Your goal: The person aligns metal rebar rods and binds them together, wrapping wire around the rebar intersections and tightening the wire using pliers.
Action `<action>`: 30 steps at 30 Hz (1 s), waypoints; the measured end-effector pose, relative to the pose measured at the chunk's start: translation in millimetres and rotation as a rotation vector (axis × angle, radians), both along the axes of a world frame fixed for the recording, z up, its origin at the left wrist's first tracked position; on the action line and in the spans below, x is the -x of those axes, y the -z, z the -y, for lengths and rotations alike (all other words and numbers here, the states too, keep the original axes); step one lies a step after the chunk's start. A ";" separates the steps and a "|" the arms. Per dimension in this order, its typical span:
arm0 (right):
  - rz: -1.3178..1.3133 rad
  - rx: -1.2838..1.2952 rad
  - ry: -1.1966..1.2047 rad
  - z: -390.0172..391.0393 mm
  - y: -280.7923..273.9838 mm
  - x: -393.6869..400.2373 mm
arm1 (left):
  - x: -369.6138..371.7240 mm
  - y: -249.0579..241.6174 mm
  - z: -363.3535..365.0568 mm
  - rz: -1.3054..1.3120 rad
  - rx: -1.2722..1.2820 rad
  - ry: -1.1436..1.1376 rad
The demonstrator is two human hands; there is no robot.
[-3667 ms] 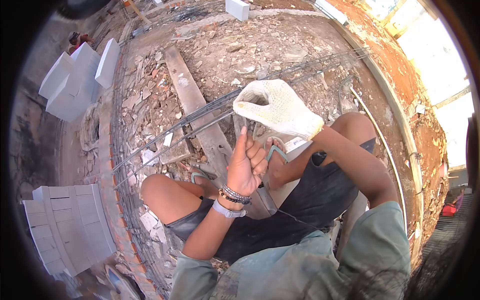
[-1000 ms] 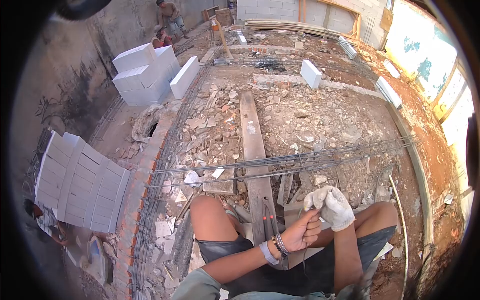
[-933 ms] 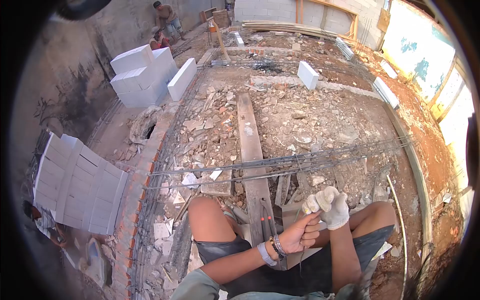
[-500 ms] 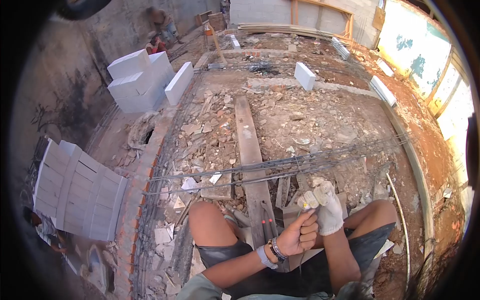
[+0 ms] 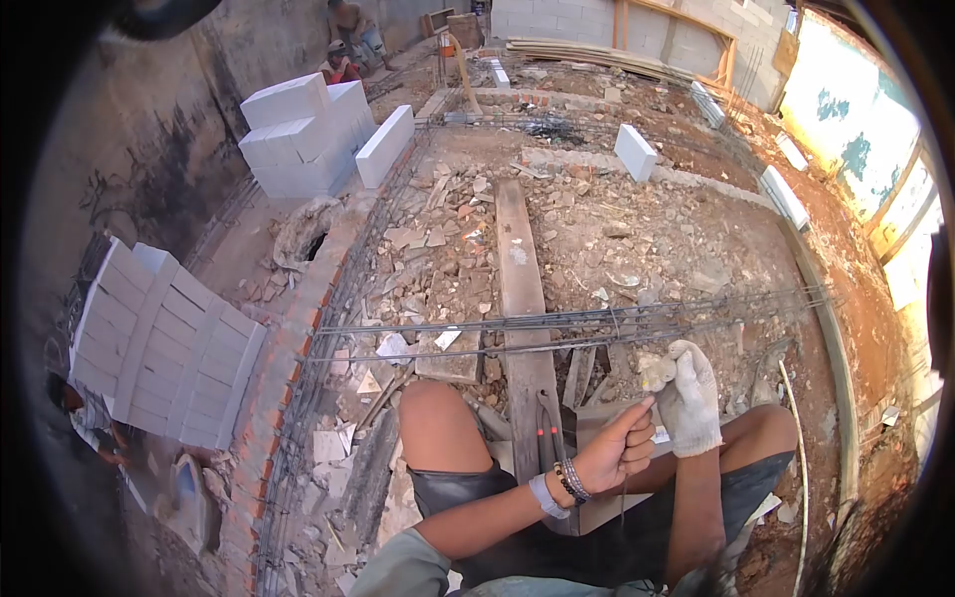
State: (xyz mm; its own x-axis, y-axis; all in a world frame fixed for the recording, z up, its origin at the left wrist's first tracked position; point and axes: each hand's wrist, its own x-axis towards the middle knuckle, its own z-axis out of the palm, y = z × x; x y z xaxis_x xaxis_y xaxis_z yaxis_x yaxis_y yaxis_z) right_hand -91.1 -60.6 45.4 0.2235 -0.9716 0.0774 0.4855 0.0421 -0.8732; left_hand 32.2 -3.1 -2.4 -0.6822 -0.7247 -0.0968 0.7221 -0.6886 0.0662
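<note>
My left hand (image 5: 615,453), bare with bracelets at the wrist, is closed in a fist with its thumb pointing up. A thin dark strand like a wire (image 5: 624,502) hangs below that fist. Just beyond it, my right hand (image 5: 691,403) wears a whitish work glove, its fingers bent together near the left thumb tip. What the gloved fingers pinch is too small to make out. Pliers (image 5: 547,438) with red marks on the handles lie on the wooden plank (image 5: 519,259) between my knees. Long steel bars (image 5: 448,326) cross over the plank in front of me.
White blocks (image 5: 298,139) are stacked at the back left, and more blocks (image 5: 164,348) stand nearer on the left. Rubble (image 5: 587,239) covers the ground. A low brick edge (image 5: 288,398) runs along the left. Two people (image 5: 348,50) are at the far back; another person (image 5: 90,428) is at the left edge.
The scene has shifted rightward as the head view turned left. My gloved fingers have turned more upright, and the left fist stays close below them.
</note>
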 end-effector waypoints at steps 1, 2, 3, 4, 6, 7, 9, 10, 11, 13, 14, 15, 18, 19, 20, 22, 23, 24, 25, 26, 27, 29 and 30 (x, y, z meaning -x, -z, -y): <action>-0.123 0.019 -0.006 1.3 -11.4 1.5 | 1.0 -1.1 1.1 0.013 0.012 -0.013; -0.177 -0.054 0.047 -1.1 -22.1 -1.5 | 1.1 -2.5 2.2 0.027 0.023 -0.026; -0.236 -0.042 0.032 -1.4 -26.4 0.7 | 0.7 -3.2 2.5 0.039 0.037 -0.024; -0.294 -0.029 0.019 -0.9 -29.4 5.6 | 0.5 -3.5 2.5 0.052 0.050 -0.022; -0.499 0.045 0.090 -3.1 -37.1 5.6 | 0.6 -5.3 2.1 0.085 0.057 -0.029; -0.645 0.110 0.176 -5.3 -42.1 1.1 | 0.8 -6.5 2.2 0.107 0.050 -0.039; -0.879 0.239 0.337 -5.1 -41.7 -3.3 | 2.2 -6.0 2.6 0.172 0.043 -0.102; -0.968 0.302 0.412 -4.5 -33.0 -4.1 | 5.9 -2.6 1.9 0.216 0.040 -0.154; -1.053 0.364 0.488 -3.8 -24.3 -5.4 | 9.6 1.9 1.3 0.261 0.036 -0.207; -1.302 0.417 0.619 -4.3 -17.4 -10.6 | 18.5 15.1 2.0 0.355 0.044 -0.276; -1.403 0.421 0.659 -5.4 -17.0 -14.4 | 21.8 19.6 2.6 0.403 0.049 -0.309; -1.503 0.426 0.700 -5.6 -16.7 -17.3 | 22.9 17.5 2.0 0.427 0.026 -0.317; -1.585 0.298 0.461 6.7 -13.8 -4.5 | 21.5 11.4 1.7 0.428 -0.025 -0.309; -1.269 0.191 0.419 5.8 -11.7 -5.8 | 19.6 13.0 3.6 0.378 -0.037 -0.287; -0.954 0.090 0.372 2.9 -8.8 -7.5 | 17.7 14.2 5.6 0.326 -0.049 -0.263; -0.629 -0.068 0.205 -5.9 1.0 -1.3 | 9.0 11.9 11.4 0.210 -0.032 -0.266; -0.613 -0.130 0.092 -13.2 9.9 9.2 | 4.3 9.2 14.5 0.155 -0.025 -0.265; -0.595 -0.192 -0.022 -21.3 14.9 14.5 | 1.0 4.5 16.6 0.160 -0.001 -0.263; -0.776 -0.090 -0.085 -29.9 19.2 17.2 | -2.1 -1.4 17.6 0.165 0.021 -0.260; -0.958 0.008 -0.149 -40.8 21.5 19.9 | -4.8 -5.5 18.4 0.168 0.037 -0.254; -1.140 0.098 -0.218 -53.2 21.2 23.8 | -7.1 -4.5 21.0 0.150 0.104 -0.228; -1.155 0.104 -0.214 -73.0 -4.2 14.2 | -8.4 2.1 28.6 0.099 0.230 -0.169; -0.966 -0.109 -0.227 -78.3 -13.7 10.7 | -9.2 0.4 32.0 0.136 0.295 -0.169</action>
State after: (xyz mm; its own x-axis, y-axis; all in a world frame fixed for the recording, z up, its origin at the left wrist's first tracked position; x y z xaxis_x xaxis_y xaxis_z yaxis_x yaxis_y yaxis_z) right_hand -101.8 17.7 59.1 0.3247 -0.8892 -0.3223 -0.4601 0.1492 -0.8752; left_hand 41.4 -35.1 -2.7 -0.5454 -0.8366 0.0517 0.7952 -0.4970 0.3474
